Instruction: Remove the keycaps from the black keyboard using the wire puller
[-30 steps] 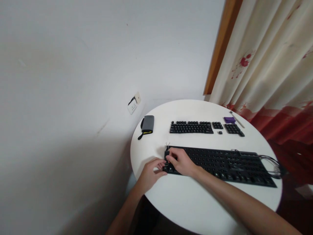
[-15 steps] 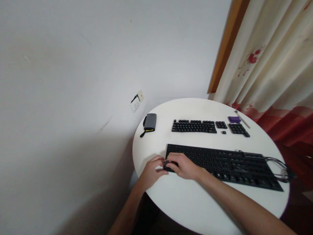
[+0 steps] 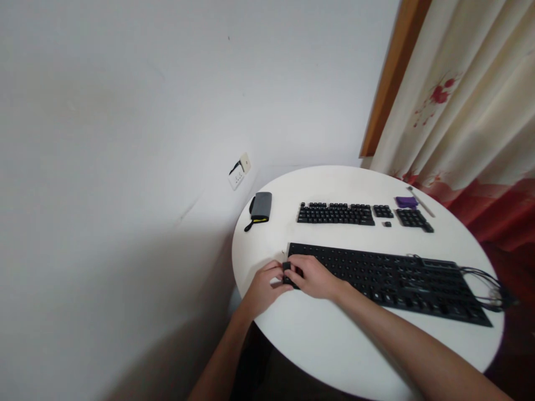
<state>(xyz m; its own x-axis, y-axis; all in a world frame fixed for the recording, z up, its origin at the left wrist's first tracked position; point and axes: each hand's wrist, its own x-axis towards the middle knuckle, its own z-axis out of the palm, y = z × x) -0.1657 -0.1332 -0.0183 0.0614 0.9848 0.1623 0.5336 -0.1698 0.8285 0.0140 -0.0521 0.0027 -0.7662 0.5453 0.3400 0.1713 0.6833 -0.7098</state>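
Observation:
A black keyboard [image 3: 388,278] with its keycaps off lies slantwise across the front of the round white table [image 3: 326,342]. At its left end my right hand [image 3: 311,275] is closed in a pinch on a small black keycap [image 3: 286,266]. My left hand [image 3: 263,287] grips the keyboard's left edge, its thumb at the near corner and its fingers bent close to the keycap. The fingers partly hide that end of the keyboard. Behind it, loose black keycaps [image 3: 336,214] are laid out in rows in keyboard order, with a single keycap [image 3: 387,224] apart from them.
A grey pouch [image 3: 262,206] with a black loop sits at the table's left. At the right back are a purple item [image 3: 406,202] and a thin stick-like tool [image 3: 421,201]. A coiled cable [image 3: 487,284] lies by the keyboard's right end. The wall [image 3: 167,167] stands close on the left.
The view has shifted slightly, so the table sits a little further right. The keycap in my right fingers now shows more plainly; both hands stay at the keyboard's left end.

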